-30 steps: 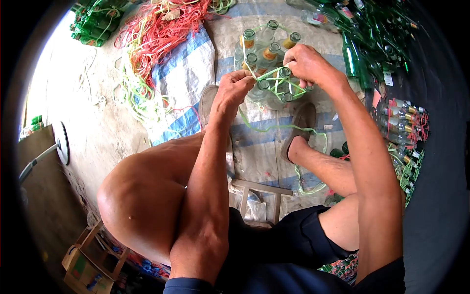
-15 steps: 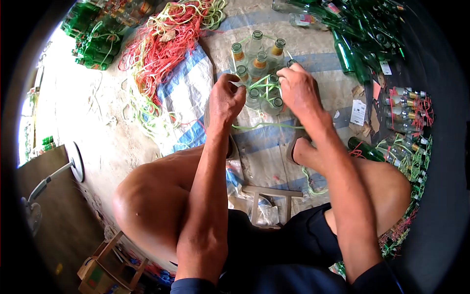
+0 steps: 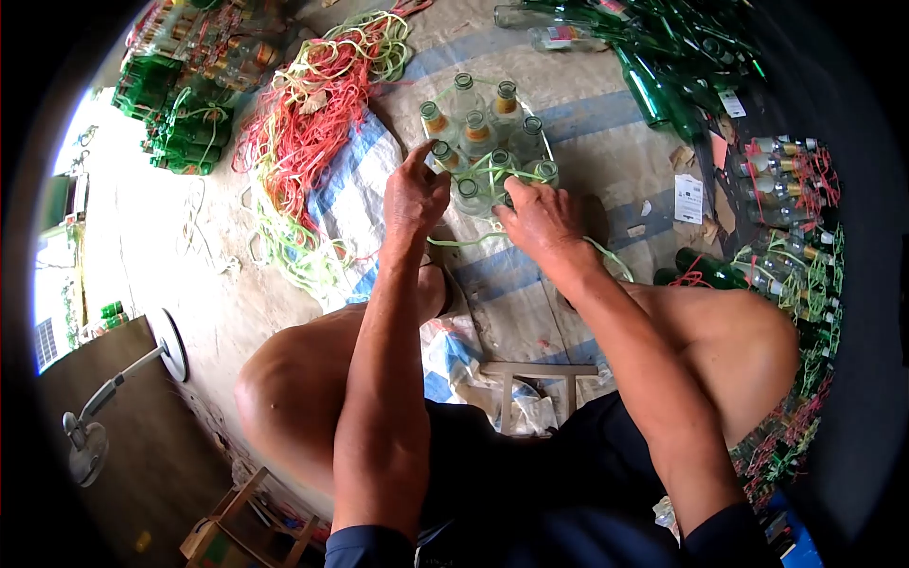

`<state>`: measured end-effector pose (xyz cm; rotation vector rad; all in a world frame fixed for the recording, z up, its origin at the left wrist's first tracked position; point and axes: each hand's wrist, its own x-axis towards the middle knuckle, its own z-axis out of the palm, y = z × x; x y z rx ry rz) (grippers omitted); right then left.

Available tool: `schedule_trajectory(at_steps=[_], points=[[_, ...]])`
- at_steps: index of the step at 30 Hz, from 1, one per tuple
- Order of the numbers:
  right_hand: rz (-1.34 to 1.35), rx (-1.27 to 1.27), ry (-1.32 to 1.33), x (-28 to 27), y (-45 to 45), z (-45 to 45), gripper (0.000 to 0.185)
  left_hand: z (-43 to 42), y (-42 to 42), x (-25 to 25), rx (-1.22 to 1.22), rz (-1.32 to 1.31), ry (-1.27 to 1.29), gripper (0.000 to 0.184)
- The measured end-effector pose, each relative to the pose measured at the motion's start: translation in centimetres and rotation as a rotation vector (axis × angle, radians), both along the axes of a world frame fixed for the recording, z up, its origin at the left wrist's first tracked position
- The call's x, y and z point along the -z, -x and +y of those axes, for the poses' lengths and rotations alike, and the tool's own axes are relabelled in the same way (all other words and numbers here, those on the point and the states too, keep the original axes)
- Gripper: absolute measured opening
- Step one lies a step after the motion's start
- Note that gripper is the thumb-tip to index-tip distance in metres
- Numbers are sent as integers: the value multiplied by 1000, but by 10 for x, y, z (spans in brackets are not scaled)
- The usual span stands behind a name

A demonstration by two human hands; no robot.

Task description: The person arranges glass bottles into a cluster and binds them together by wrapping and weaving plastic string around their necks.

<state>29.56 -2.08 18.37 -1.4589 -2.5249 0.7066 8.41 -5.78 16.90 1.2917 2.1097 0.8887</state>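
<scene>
A cluster of several upright clear glass bottles [image 3: 475, 133] stands on the striped sheet, with green twine [image 3: 492, 172] laced among the necks at its near side. At the cluster's left edge is my left hand [image 3: 417, 192], its thumb and index finger apart beside a bottle neck. My right hand [image 3: 542, 220] is at the near right side, fingers bent in close to the twine and the near bottle necks; what its fingertips grip is too small to make out. A loose green strand runs along the sheet below the bottles.
Tangled red and green twine [image 3: 308, 123] lies to the left. Green bottles [image 3: 653, 90] are heaped at the upper right, and bundled bottles [image 3: 781, 185] line the right side. Tied green bottles [image 3: 189, 133] sit upper left. A wooden stool frame [image 3: 540, 370] is between my legs.
The bottle cluster now appears further left in the view. My left hand has opened away from the twine, and my right hand has moved from the cluster's right side to its near side.
</scene>
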Motion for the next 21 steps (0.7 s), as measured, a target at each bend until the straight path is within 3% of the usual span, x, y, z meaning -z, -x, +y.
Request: schedule_trajectory(at_steps=[15,21], points=[[2,-67,-45,-2,-31,1,11,-17,-22,-10,22,219,2,38],[4,-113,-18,-4,-56,1,18,-43,-47,-7,-2,248,-60,35]])
